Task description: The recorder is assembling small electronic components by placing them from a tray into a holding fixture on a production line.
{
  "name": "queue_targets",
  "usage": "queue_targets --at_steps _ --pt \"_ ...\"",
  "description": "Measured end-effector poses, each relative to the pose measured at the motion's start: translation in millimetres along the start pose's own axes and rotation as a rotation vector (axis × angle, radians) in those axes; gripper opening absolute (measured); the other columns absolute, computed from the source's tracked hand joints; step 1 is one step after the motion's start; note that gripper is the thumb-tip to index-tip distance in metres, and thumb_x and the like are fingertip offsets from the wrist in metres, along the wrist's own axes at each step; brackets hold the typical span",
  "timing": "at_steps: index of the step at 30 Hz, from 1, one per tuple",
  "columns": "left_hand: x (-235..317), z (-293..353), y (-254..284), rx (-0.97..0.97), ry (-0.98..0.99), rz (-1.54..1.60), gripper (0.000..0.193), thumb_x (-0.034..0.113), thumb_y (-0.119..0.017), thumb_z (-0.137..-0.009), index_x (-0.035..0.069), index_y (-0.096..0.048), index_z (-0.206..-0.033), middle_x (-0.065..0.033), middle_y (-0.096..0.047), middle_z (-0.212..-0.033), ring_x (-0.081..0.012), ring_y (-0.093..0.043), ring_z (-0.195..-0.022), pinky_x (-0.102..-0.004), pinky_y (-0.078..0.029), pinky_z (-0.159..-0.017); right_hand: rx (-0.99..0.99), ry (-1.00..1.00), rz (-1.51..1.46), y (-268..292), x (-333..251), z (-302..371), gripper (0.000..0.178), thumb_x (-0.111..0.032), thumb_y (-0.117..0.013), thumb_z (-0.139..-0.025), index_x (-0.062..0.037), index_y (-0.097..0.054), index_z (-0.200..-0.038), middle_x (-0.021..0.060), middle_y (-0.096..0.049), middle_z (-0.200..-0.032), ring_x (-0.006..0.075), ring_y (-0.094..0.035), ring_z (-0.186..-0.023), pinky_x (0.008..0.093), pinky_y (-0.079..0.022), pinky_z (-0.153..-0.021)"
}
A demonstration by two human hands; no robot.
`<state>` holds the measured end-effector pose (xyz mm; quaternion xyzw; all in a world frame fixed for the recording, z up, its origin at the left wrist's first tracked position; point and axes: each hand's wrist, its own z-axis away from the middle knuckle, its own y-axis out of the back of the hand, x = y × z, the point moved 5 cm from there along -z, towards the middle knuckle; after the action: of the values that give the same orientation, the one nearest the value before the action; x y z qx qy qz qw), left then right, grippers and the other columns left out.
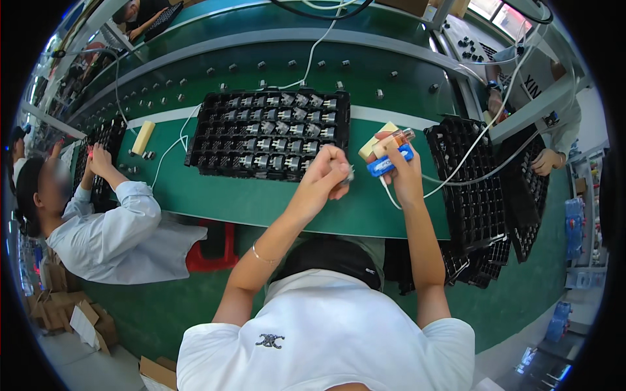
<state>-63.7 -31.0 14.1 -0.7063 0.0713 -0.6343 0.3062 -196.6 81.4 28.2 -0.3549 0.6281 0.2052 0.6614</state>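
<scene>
Left grip (324, 174) pinching grey plug (349, 175), jutting rightward, right grip (403, 168) wrapped around blue tool (379, 167)

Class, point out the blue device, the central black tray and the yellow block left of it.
Blue device (377, 169), head view: left end of body.
Black tray (196, 158), head view: near-left corner.
Yellow block (143, 137), head view: visible middle.

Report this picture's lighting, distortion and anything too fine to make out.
In the head view, black corners ring the fisheye image and the metal beam bows; in the head view, the window at upper right is washed out; in the head view, the black tray reads fairly clearly, but the small piece in the left hand lacks detail.
</scene>
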Motion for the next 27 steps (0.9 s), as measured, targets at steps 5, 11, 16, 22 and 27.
queue_targets --at_steps 5,11,16,22,27 --pt "-5 -12 3 0.051 -0.07 -0.121 0.027 0.009 -0.071 -0.087 0.006 -0.046 -0.098 -0.0036 -0.06 -0.086 -0.0049 -0.053 -0.062 -0.0178 -0.037 -0.049 -0.045 -0.028 -0.244 -13 4 22 0.036 -0.025 -0.056 -0.094 -0.0006 -0.052 -0.12 0.0127 -0.068 -0.09 0.0076 -0.06 -0.061 0.0183 -0.044 -0.043" --pt "-7 -10 9 0.035 -0.167 -0.245 0.034 0.012 -0.077 -0.083 0.005 -0.047 -0.096 -0.0032 -0.058 -0.086 -0.0046 -0.057 -0.07 -0.0171 -0.043 -0.055 -0.044 -0.106 -0.259 -21 14 22 0.035 -0.026 -0.058 -0.095 -0.0002 -0.054 -0.117 0.0067 -0.064 -0.09 0.0072 -0.058 -0.062 0.0187 -0.044 -0.044" --pt "-8 -7 12 -0.03 -0.159 -0.306 0.036 0.013 -0.08 -0.081 0.005 -0.046 -0.094 -0.0022 -0.057 -0.089 -0.0049 -0.057 -0.078 -0.0192 -0.049 -0.068 -0.116 -0.194 -0.25 -24 12 26 0.039 -0.028 -0.056 -0.094 0.0014 -0.054 -0.12 0.0073 -0.064 -0.089 0.0054 -0.055 -0.057 0.0192 -0.044 -0.043" --pt "-1 4 2 -0.093 -0.082 -0.122 0.033 0.011 -0.077 -0.083 0.004 -0.049 -0.097 -0.0016 -0.057 -0.088 -0.0047 -0.056 -0.076 -0.0186 -0.047 -0.063 -0.116 -0.217 -0.224 -20 14 29 0.04 -0.029 -0.056 -0.094 0.0025 -0.054 -0.12 0.0074 -0.064 -0.087 0.0061 -0.054 -0.052 0.0201 -0.046 -0.042" --pt "-2 6 7 -0.101 -0.01 -0.126 0.026 0.006 -0.074 -0.083 0.003 -0.052 -0.098 -0.0013 -0.058 -0.087 -0.0039 -0.054 -0.073 -0.019 -0.045 -0.061 -0.134 -0.231 -0.21 -16 16 33 0.042 -0.03 -0.057 -0.094 0.0024 -0.053 -0.121 0.0071 -0.064 -0.086 0.006 -0.053 -0.049 0.0208 -0.048 -0.043"
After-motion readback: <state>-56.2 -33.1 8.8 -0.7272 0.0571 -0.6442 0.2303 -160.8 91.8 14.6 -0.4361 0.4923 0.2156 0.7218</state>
